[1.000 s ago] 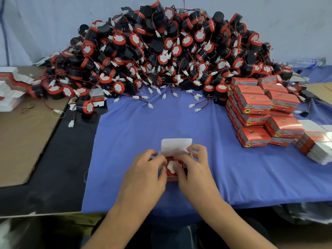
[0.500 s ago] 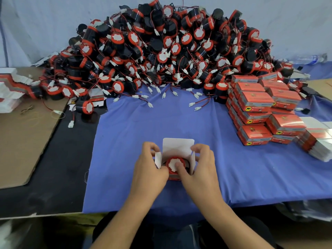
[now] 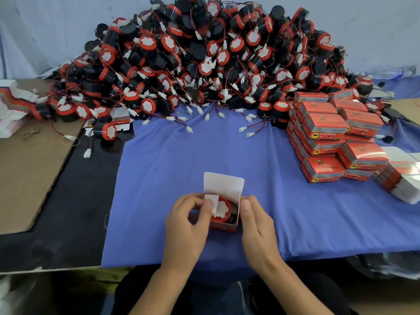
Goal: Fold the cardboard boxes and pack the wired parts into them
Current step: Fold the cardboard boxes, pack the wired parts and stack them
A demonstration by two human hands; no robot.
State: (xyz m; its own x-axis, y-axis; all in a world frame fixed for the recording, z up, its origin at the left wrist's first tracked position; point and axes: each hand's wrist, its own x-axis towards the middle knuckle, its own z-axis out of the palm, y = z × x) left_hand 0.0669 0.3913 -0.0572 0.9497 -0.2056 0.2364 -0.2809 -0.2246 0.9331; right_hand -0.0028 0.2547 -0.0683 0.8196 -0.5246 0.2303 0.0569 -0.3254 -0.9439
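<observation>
The small box (image 3: 223, 226) stands between the two hands on the blue cloth (image 3: 181, 160); one wired part (image 3: 222, 209) sits inside it, its white face up. The left hand (image 3: 185, 226) pinches the white side flap (image 3: 213, 202) between thumb and fingertips and bends it over the part. The right hand (image 3: 259, 226) holds the opposite wall with the thumb laid along it; its other fingers are hidden, so how far they wrap I cannot tell. The lid flap (image 3: 223, 184) stands upright just beyond the fingertips.

I judge the step to be the closing of the box, and here are the risks. Something dark lies in the box on the right hand's side, probably the wire; if it stays above the rim, the lid may catch it and not shut. If the side flap is pushed down too hard onto the round top, the thin card may crease or tear. If the right hand loosens, the box may slide on the cloth. Far beyond the hands the pile of parts (image 3: 216, 64) trails loose connectors; the packed boxes (image 3: 327, 130) are stacked away to the right.
</observation>
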